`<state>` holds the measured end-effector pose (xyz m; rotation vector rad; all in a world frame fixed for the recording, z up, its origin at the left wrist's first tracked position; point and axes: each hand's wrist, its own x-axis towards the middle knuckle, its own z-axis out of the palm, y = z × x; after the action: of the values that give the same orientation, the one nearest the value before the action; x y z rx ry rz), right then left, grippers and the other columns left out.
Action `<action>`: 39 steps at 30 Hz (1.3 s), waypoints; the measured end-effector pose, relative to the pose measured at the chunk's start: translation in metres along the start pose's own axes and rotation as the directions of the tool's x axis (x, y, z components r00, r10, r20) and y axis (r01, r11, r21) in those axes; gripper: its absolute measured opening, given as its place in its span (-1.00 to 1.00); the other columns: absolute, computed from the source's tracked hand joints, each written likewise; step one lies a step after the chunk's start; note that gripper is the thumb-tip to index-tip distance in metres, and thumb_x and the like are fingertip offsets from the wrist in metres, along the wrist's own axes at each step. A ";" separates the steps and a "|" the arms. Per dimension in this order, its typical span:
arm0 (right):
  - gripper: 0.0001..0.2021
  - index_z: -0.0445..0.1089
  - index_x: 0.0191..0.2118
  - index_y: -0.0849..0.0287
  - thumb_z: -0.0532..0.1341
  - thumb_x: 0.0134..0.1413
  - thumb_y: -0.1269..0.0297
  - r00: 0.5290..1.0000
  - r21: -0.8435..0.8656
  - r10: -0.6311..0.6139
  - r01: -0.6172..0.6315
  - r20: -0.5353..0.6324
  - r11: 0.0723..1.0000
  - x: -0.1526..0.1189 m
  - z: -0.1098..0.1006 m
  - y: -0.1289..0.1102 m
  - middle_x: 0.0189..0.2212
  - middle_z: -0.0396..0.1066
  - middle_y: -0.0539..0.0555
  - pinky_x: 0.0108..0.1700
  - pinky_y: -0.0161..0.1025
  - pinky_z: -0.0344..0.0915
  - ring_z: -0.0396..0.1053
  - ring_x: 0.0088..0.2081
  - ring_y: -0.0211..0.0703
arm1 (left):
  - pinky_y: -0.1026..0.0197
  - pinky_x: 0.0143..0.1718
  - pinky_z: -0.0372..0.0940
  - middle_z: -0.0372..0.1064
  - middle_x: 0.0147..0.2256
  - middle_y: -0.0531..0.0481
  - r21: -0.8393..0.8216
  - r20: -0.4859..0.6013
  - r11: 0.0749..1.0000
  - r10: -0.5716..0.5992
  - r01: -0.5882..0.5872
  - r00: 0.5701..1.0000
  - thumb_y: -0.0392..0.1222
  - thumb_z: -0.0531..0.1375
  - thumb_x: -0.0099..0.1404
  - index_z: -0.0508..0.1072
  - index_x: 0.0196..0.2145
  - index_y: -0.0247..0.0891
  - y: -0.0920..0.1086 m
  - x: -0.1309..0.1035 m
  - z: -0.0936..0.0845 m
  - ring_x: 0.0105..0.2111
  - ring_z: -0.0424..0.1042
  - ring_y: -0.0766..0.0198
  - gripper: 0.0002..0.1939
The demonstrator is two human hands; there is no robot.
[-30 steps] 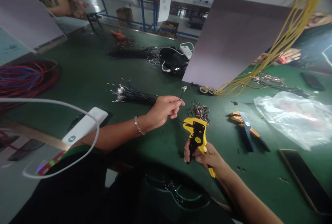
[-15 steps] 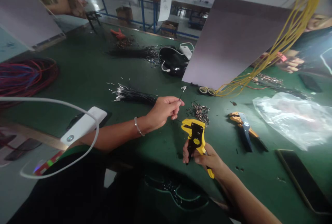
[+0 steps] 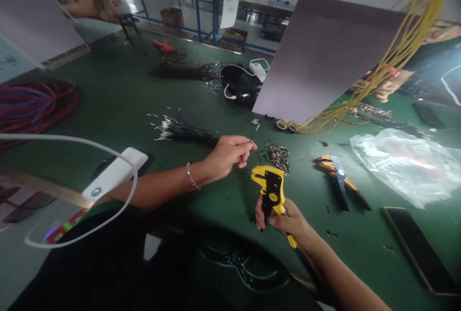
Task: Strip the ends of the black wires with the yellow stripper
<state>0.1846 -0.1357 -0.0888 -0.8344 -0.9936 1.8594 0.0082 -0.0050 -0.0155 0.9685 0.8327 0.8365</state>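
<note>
Over the green surface (image 3: 118, 85), head view: both hands are working near the middle, left hand (image 3: 223, 159) ahead of the yellow stripper (image 3: 273, 188).
Left fingers (image 3: 243, 149): they are closing in a pinch on a thin black wire (image 3: 251, 138).
Right hand (image 3: 293, 219): its fingers are wrapping the stripper handles, the grip looking firm.
Black wire: it is sticking up past the pinch, its lower end apparently pointing at the stripper's mouth, though the blur is hiding whether it is entering.
Pinch risk: a loose hold could be letting the wire slip or twist if the tool tugs.
Mouth risk: poor lining-up could be nicking strands, and fingertips drifting closer could be getting caught.
Offcut pile (image 3: 278, 156): it is lying just beyond the stripper's head, so a low sweep could be scattering bits.
Wire bundle (image 3: 187, 132): it is lying behind the left hand, where a dragging wrist could be splaying it.
White cable (image 3: 90, 143): it is looping over the left forearm, possibly snagging a backward pull.
Right side: orange-and-blue tool (image 3: 338, 174) and phone (image 3: 421, 248) are bounding the right arm's room.
Near edge: bare surface is giving the stripper some room towards the body.
</note>
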 end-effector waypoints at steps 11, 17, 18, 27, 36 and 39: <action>-0.79 0.37 -0.32 0.26 0.35 -0.08 0.31 0.999 -0.024 -0.003 0.002 -0.033 1.000 -0.002 0.001 0.000 -0.54 0.31 -0.01 -0.46 -0.21 0.28 0.28 -0.55 -0.24 | 0.33 -0.66 -0.03 0.14 -0.71 0.13 -0.004 0.028 1.000 0.003 -0.003 1.000 -0.42 0.13 0.27 0.47 -0.46 -0.39 -0.002 0.001 -0.001 -0.71 0.02 0.54 -0.82; -0.80 0.35 -0.36 0.25 0.35 -0.07 0.28 0.998 -0.047 0.018 -0.021 -0.065 0.999 -0.004 0.006 -0.002 -0.61 0.25 -0.05 -0.51 -0.23 0.28 0.21 -0.60 -0.29 | 0.33 -0.67 -0.03 0.14 -0.70 0.13 -0.007 0.072 1.000 0.008 -0.007 0.997 -0.38 0.14 0.27 0.47 -0.45 -0.39 -0.007 0.004 -0.006 -0.71 0.00 0.54 -0.84; -0.79 0.34 -0.37 0.25 0.35 -0.07 0.27 0.998 -0.043 0.021 -0.024 -0.064 0.999 -0.004 0.007 -0.002 -0.61 0.24 -0.06 -0.52 -0.24 0.27 0.20 -0.61 -0.30 | 0.34 -0.67 -0.02 0.14 -0.70 0.13 -0.006 0.081 1.000 0.009 -0.008 0.997 -0.38 0.15 0.27 0.48 -0.44 -0.39 -0.008 0.005 -0.007 -0.71 0.01 0.54 -0.85; -0.80 0.31 -0.40 0.23 0.34 -0.07 0.29 0.996 -0.022 0.033 -0.035 -0.087 0.999 -0.007 0.007 0.002 -0.63 0.20 -0.08 -0.57 -0.29 0.21 0.16 -0.63 -0.33 | 0.35 -0.67 -0.03 0.12 -0.71 0.14 0.000 0.088 1.000 -0.021 0.021 0.996 -0.38 0.14 0.27 0.47 -0.44 -0.40 -0.009 0.006 -0.007 -0.72 -0.01 0.54 -0.85; -0.80 0.31 -0.41 0.22 0.35 -0.12 0.30 0.992 -0.003 0.048 -0.049 -0.117 0.999 -0.005 0.011 0.002 -0.64 0.22 -0.08 -0.60 -0.29 0.18 0.15 -0.65 -0.34 | 0.35 -0.67 -0.10 0.11 -0.71 0.14 0.011 0.108 0.999 -0.037 0.036 0.993 -0.40 0.15 0.25 0.47 -0.43 -0.40 -0.013 0.008 -0.010 -0.71 -0.03 0.54 -0.87; -0.81 0.31 -0.40 0.23 0.34 -0.12 0.33 0.991 0.009 0.047 -0.046 -0.124 0.999 -0.005 0.009 0.004 -0.64 0.22 -0.08 -0.60 -0.30 0.18 0.15 -0.65 -0.33 | 0.34 -0.66 -0.12 0.09 -0.72 0.14 0.025 0.095 0.997 -0.068 0.066 0.993 -0.41 0.15 0.25 0.47 -0.44 -0.40 -0.011 0.007 -0.008 -0.71 -0.03 0.54 -0.86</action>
<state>0.1773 -0.1442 -0.0874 -0.9646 -0.8975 1.8249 0.0061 0.0001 -0.0302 0.9868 0.7885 0.7187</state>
